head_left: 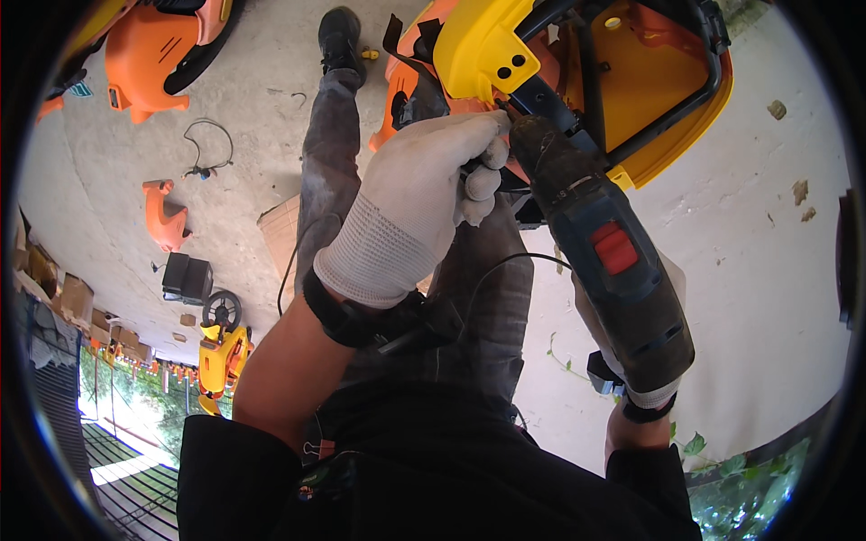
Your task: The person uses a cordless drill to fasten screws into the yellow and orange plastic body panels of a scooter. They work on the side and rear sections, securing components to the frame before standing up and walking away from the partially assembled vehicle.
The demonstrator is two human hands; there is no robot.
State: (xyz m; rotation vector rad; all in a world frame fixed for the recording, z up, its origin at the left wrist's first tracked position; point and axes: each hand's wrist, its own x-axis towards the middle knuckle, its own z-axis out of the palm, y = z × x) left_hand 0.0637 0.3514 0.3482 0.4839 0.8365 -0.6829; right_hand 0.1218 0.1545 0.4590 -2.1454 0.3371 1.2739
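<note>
Right hand [642,383]: gloved, clamped round the handle of the dark blue power drill with a red switch [606,261].
Left hand [419,194]: white knit glove, fingers closed at the drill's nose.
Drill tip: pressed into the yellow and orange plastic machine housing [649,90], just above the knees.
Housing hollow: black frame bars inside.
Concrete floor [776,234]: orange shell pieces [164,215] well apart.

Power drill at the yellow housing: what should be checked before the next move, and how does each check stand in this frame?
1. Right hand grips the power drill: ok.
2. Left hand, gloved, steadies near the drill's front end: ok.
3. Drill tip meets the yellow housing: ok.
4. Tip seated squarely on a fastener: cannot tell, hidden by fingers.
5. Thin black cable lies close beside the drill: not ok.
</note>
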